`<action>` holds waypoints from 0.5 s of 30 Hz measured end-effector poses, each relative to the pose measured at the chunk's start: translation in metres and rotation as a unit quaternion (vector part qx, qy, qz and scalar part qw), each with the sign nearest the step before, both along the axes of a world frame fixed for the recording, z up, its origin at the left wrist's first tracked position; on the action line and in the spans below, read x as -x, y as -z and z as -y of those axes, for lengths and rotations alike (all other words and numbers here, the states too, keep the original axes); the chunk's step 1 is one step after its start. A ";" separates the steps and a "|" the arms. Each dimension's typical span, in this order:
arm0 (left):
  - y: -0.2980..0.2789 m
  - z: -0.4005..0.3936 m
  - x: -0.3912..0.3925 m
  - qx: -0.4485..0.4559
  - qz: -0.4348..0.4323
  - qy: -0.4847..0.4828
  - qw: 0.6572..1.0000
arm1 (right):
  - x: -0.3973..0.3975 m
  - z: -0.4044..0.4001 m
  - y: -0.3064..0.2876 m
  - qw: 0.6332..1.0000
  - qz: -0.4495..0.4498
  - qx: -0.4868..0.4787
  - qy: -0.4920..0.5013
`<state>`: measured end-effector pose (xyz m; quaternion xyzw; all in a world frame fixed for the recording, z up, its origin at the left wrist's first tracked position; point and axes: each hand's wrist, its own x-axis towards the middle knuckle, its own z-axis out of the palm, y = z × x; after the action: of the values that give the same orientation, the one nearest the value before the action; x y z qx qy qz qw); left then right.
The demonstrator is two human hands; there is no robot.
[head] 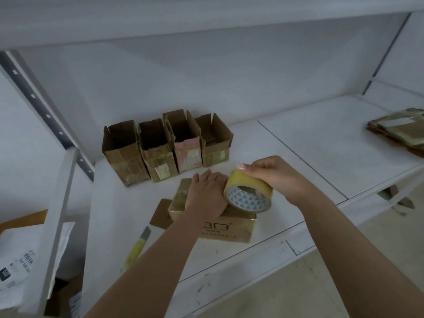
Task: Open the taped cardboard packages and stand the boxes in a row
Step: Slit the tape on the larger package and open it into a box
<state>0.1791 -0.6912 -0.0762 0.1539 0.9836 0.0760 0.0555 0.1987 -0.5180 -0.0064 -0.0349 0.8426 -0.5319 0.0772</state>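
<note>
The left hand (205, 193) presses flat, fingers straight, on a brown taped cardboard box (213, 216) lying on the white metal shelf (298, 161). The right hand (273, 175) grips a yellow roll of packing tape (249, 191) resting on that box — touching the left hand. Behind, four opened brown cardboard boxes (165, 145) stand in a row. A yellow utility knife (137, 247) lies near the front edge.

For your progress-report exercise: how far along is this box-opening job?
Done: four opened boxes stand in a row at the back of the shelf. In hand: the left hand presses flat on a box lying on its side; the right hand grips a tape roll. Left: standing that box up, then the flattened stack.
</note>
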 end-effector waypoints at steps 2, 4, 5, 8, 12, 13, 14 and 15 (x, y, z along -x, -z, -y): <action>0.000 -0.002 0.001 -0.008 0.006 -0.005 1.000 | -0.004 -0.002 0.007 0.999 0.001 0.031 0.022; 0.000 -0.003 0.002 -0.034 0.003 -0.009 0.999 | -0.006 -0.004 0.011 0.998 -0.009 0.045 0.042; 0.001 -0.002 0.002 -0.040 0.000 -0.009 0.999 | -0.007 -0.005 0.009 0.998 -0.018 0.040 0.054; 0.005 -0.001 0.005 -0.022 -0.016 0.006 1.000 | -0.006 -0.024 0.007 0.996 -0.026 -0.027 0.085; 0.005 0.001 0.006 -0.011 -0.007 0.015 1.000 | -0.008 -0.058 0.025 0.988 0.014 -0.118 0.096; 0.004 0.000 0.005 -0.006 -0.001 0.014 1.000 | -0.009 -0.063 0.034 0.988 0.034 -0.111 0.099; 0.002 0.000 0.004 0.000 0.005 0.016 1.000 | -0.009 -0.065 0.043 0.988 0.053 -0.106 0.102; 0.001 -0.001 0.004 0.009 0.012 0.018 1.000 | -0.010 -0.066 0.053 0.986 0.068 -0.107 0.104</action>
<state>0.1748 -0.6900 -0.0776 0.1697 0.9807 0.0678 0.0697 0.2088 -0.4522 -0.0591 0.0973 0.8866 -0.4447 0.0820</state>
